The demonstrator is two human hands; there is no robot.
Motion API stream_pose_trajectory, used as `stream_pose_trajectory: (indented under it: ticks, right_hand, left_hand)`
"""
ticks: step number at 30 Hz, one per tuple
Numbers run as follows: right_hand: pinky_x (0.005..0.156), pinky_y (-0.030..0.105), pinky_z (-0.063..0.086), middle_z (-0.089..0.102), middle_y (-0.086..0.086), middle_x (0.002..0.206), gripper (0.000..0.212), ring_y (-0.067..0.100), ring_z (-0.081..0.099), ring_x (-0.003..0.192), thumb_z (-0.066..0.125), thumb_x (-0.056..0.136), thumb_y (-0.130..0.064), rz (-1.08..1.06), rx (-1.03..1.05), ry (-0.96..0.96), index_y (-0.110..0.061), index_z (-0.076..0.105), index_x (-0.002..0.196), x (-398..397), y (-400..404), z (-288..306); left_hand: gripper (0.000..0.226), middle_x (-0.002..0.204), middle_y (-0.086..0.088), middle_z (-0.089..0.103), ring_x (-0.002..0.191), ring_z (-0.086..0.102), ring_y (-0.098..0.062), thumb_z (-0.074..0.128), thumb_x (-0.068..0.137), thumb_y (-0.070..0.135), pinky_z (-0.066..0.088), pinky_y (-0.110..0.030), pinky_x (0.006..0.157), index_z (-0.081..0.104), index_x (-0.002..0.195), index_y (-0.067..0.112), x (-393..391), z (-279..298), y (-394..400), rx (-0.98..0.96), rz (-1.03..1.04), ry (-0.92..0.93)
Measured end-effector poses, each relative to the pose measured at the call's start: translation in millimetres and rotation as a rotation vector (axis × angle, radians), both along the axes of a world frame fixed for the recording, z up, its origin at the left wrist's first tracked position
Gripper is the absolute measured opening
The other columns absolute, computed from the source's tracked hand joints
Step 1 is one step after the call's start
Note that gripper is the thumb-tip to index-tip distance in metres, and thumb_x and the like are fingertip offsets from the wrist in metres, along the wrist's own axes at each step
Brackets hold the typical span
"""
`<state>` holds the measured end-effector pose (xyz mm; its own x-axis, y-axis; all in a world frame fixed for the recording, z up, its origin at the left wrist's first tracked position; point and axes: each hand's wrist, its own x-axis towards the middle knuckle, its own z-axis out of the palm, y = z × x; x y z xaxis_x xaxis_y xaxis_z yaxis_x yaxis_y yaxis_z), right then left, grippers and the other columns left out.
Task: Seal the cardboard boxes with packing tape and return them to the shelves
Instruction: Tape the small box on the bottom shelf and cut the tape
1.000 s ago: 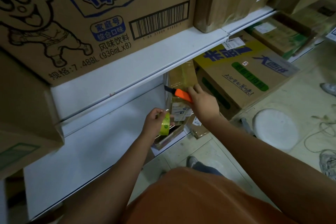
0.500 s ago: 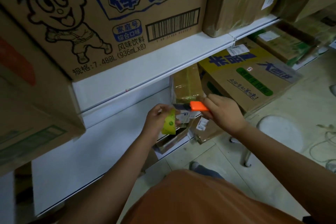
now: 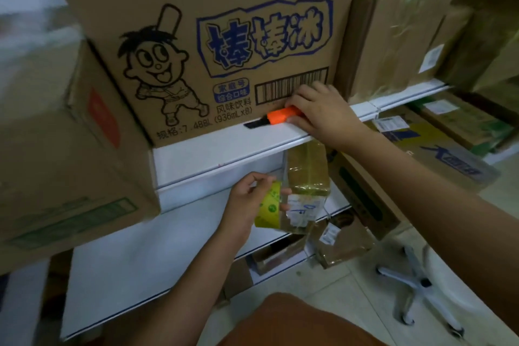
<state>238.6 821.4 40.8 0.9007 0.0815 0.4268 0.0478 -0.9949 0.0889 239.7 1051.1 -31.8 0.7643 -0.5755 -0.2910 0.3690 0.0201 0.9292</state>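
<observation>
My right hand (image 3: 320, 114) grips an orange utility knife (image 3: 282, 116) whose black tip lies on the upper white shelf (image 3: 213, 149), against the foot of a large cartoon-printed cardboard box (image 3: 224, 45). My left hand (image 3: 248, 201) holds a roll of yellow-green packing tape (image 3: 269, 209) in front of the lower white shelf (image 3: 134, 261). Just right of the roll stands a small tape-wrapped box (image 3: 307, 174) with a white label, on that lower shelf.
Brown boxes (image 3: 393, 36) fill the upper shelf to the right, and another box (image 3: 56, 163) juts out at left. A yellow-and-blue printed box (image 3: 421, 154) sits lower right. A chair base (image 3: 415, 286) stands on the tiled floor, near small parcels (image 3: 342, 241).
My right hand has risen with the orange knife from in front of the small taped box up to the upper shelf edge. My left hand keeps the tape roll at about the same spot.
</observation>
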Motion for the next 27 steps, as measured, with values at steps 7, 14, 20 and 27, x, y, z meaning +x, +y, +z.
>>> stream_pose_trajectory:
  ticks: [7, 14, 20, 27]
  right_hand:
    - [0.067, 0.019, 0.043, 0.061, -0.01, 0.091, 0.033, 0.006, 0.056, 0.079, 0.056, 0.095, -0.05, 0.233, 0.649, 0.082, -0.021, 0.065, 0.107, -55.3, 58.7, 5.5]
    - [0.06, 0.008, 0.043, 0.069, -0.006, 0.069, 0.005, 0.003, 0.064, 0.064, 0.077, 0.086, -0.017, 0.383, 0.999, 0.369, -0.017, 0.073, 0.084, -47.7, 81.8, -0.7]
    - [0.062, 0.009, 0.041, 0.067, -0.015, 0.07, 0.015, 0.004, 0.063, 0.072, 0.076, 0.082, -0.006, 0.386, 0.875, 0.247, -0.019, 0.073, 0.074, -35.6, 98.4, -7.5]
    - [0.063, 0.008, 0.042, 0.07, -0.014, 0.074, 0.008, 0.001, 0.061, 0.068, 0.077, 0.083, -0.012, 0.344, 0.993, 0.212, -0.009, 0.074, 0.076, -5.6, 95.2, 5.4]
  left_hand:
    - [0.02, 0.09, -0.019, 0.075, 0.064, 0.071, -0.032, 0.054, 0.101, 0.016, 0.058, -0.033, 0.06, 0.056, 0.104, -0.003, -32.0, 31.6, 19.4, -0.036, 0.155, -0.046]
    - [0.025, 0.094, -0.02, 0.075, 0.078, 0.073, -0.04, 0.046, 0.105, 0.019, 0.06, -0.044, 0.073, 0.06, 0.109, -0.001, -56.8, 59.3, 21.3, 0.023, 0.333, -0.082]
    - [0.02, 0.071, -0.016, 0.069, 0.059, 0.065, -0.023, 0.049, 0.101, 0.009, 0.055, -0.034, 0.067, 0.058, 0.114, -0.001, -66.4, 71.4, 20.3, 0.096, 0.432, 0.014]
    - [0.04, 0.066, 0.009, 0.067, 0.048, 0.063, 0.004, 0.051, 0.104, 0.025, 0.05, -0.011, 0.05, 0.038, 0.138, 0.007, -49.7, 72.4, 29.1, 0.266, 0.306, -0.046]
